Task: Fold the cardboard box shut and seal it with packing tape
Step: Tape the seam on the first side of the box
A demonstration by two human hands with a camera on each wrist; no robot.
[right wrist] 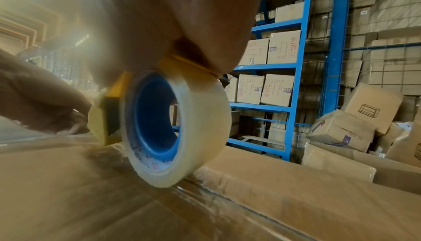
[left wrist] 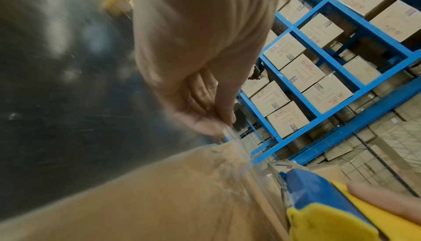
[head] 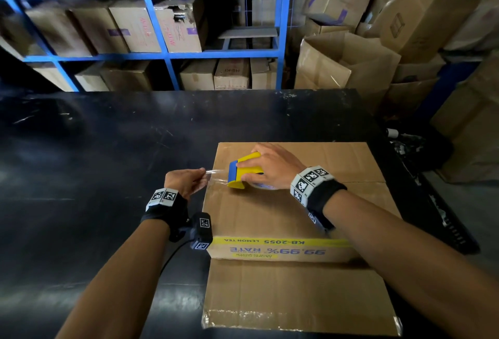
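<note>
Two hands work on the box, which sits on the near right part of the black table. Its top flaps lie flat, and the seam between them runs left to right under the tape roll.

The right hand curls around the yellow and blue tape holder, which rests on top of the box near its left edge. The left hand pinches the loose end of the clear tape between thumb and fingertips, just past the left edge of the box.

To do this step well, I think the left hand should pull the end down and stick it flat on the left side of the box. Then the holder can roll right along the seam, pressed down firmly. Keeping the tape tight and straight should stop wrinkles.

The tape is thin, shiny and see-through, so it crinkles easily and may stick to itself. The roll is round with a blue middle. The cardboard is brown, stiff and a bit creased, with old shiny tape on it. The table is dark, smooth and scratched.
</note>
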